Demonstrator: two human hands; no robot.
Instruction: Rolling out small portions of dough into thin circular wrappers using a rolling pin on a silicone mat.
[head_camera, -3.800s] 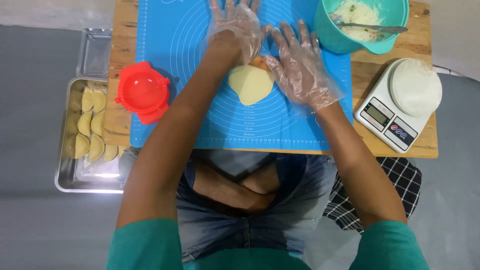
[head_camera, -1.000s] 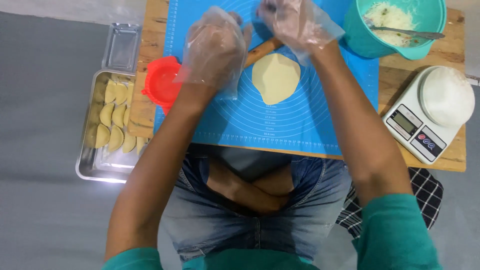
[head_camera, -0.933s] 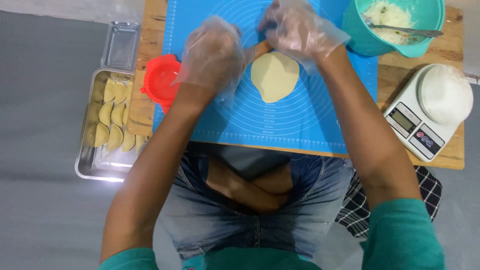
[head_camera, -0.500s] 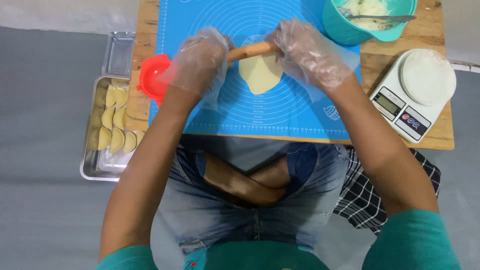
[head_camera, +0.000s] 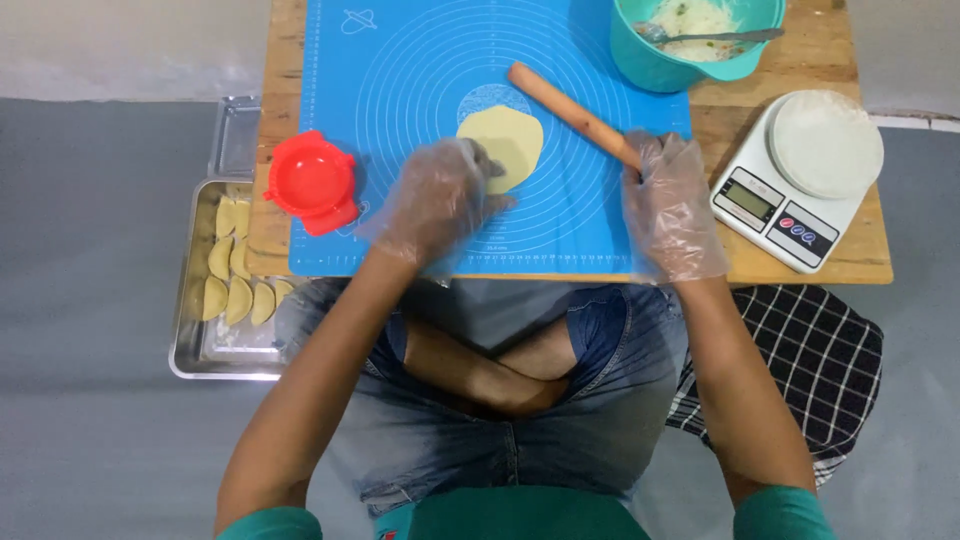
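One wooden worktop (head_camera: 800, 262) carried one blue silicone mat (head_camera: 420, 90) printed with pale concentric rings. Off the mat's left edge, beyond the worktop, sat one metal tray (head_camera: 190, 350) holding about seven folded dumplings (head_camera: 238, 300). Right of the mat stood one white kitchen scale (head_camera: 800, 175); at the mat's upper right corner, one teal bowl (head_camera: 655, 62) of filling. One red dumpling press (head_camera: 312, 182) rested on the mat's left edge. One flat dough round (head_camera: 502, 145) lay at mat centre. The gloved left hand (head_camera: 438, 200) touched the round's lower left edge, fingers loosely curled. The gloved right hand (head_camera: 672, 205) gripped the lower end of one wooden rolling pin (head_camera: 570, 112), which lay slanted just right of the round.
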